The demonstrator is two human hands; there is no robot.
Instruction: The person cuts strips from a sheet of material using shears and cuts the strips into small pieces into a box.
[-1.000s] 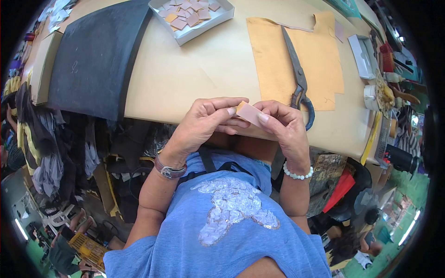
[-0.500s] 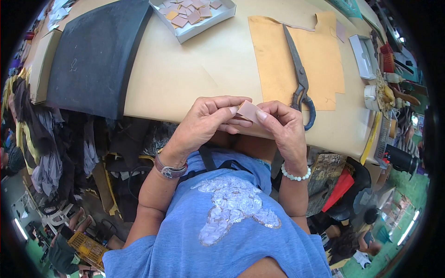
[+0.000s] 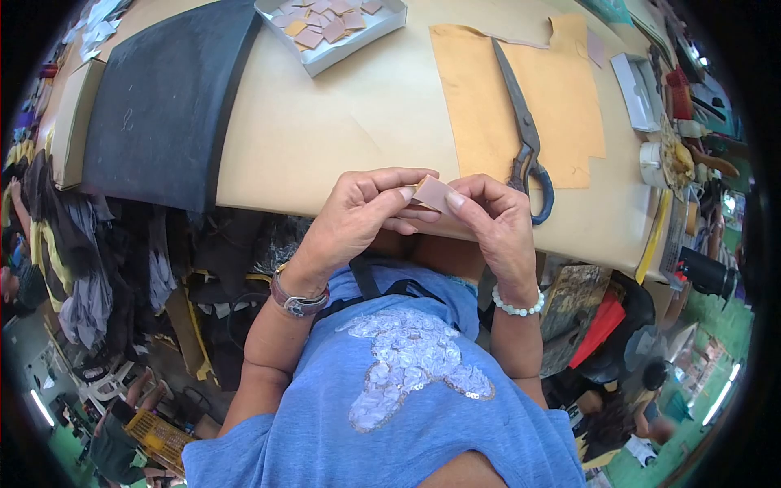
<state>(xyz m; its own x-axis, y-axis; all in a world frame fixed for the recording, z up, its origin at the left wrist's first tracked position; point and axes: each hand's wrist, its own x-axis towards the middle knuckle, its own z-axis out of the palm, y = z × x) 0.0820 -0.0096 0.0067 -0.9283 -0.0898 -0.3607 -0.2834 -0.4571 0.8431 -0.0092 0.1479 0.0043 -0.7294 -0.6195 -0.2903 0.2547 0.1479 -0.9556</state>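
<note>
Your two hands meet at the front edge of the worktop (image 3: 329,142), both pinching one small pink piece (image 3: 432,193) between them: your left hand (image 3: 358,205) has it by the left end, thumb on top and fingers behind, and your right hand (image 3: 493,218) grips the right end with the thumb flat on its face. An ochre layer shows at the left end; whether that is its own underside or a second piece, you cannot tell from here. Press evenly with both thumbs, since a hard pinch at one end would probably bend or skew something so thin, and line up the edges by feel as well as by eye. Mind your right knuckles: the scissors (image 3: 526,132) lie just beyond, handles toward the front edge, blades across the ochre sheet (image 3: 569,114). Farther off, toward the far edge, the white tray (image 3: 358,50) holds similar loose squares (image 3: 334,30).
</note>
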